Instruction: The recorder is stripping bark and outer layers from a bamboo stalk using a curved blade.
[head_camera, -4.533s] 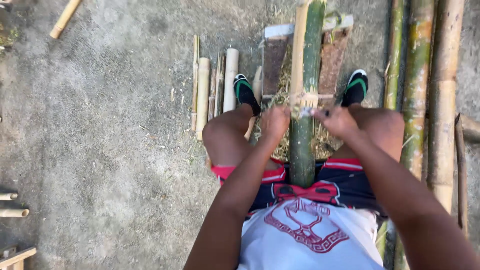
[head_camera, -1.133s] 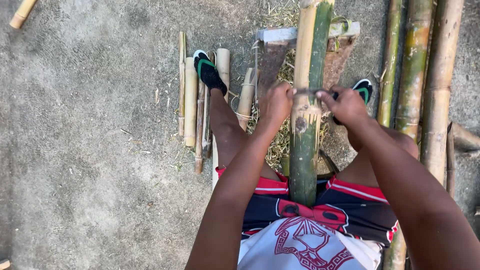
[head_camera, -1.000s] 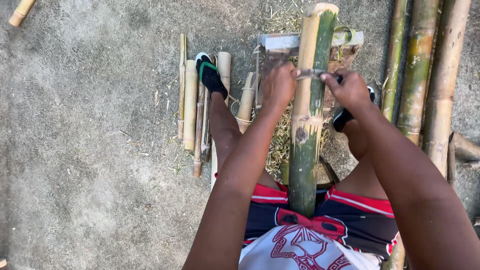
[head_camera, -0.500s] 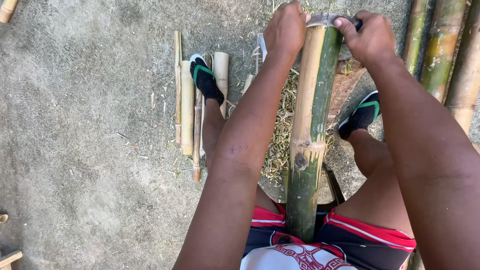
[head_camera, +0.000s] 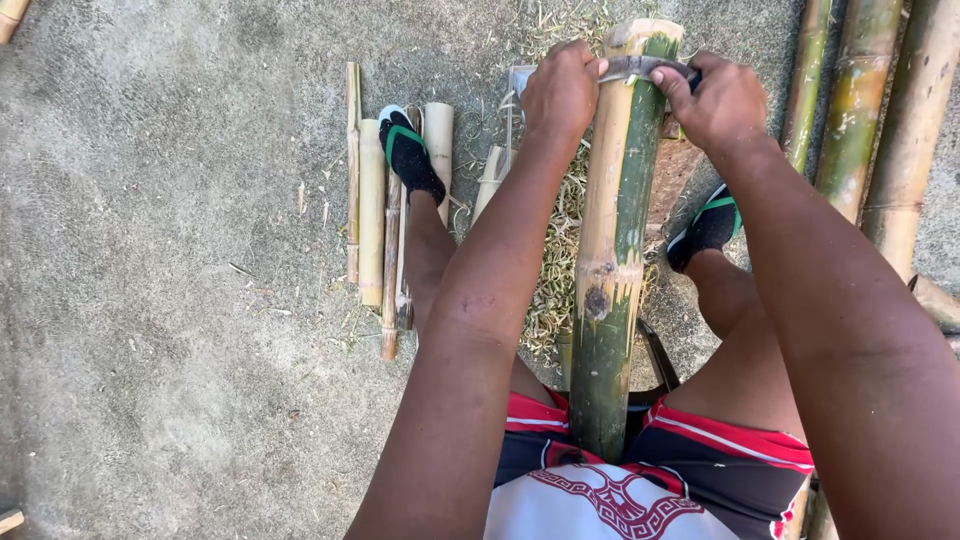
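Green, stiff, heavy-looking bamboo pole: both hands, left hand and right hand, clench a curved metal blade across its far end.

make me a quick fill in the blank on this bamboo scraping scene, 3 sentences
1. Both hands, the left hand and the right hand, grip a curved blade laid across a thick ____ pole.
2. The pole's skin is green on one side and already scraped ____ on the other.
3. The short cut bamboo pieces lie on the ground beside the person's ____ foot.

Missing words: bamboo; pale; left
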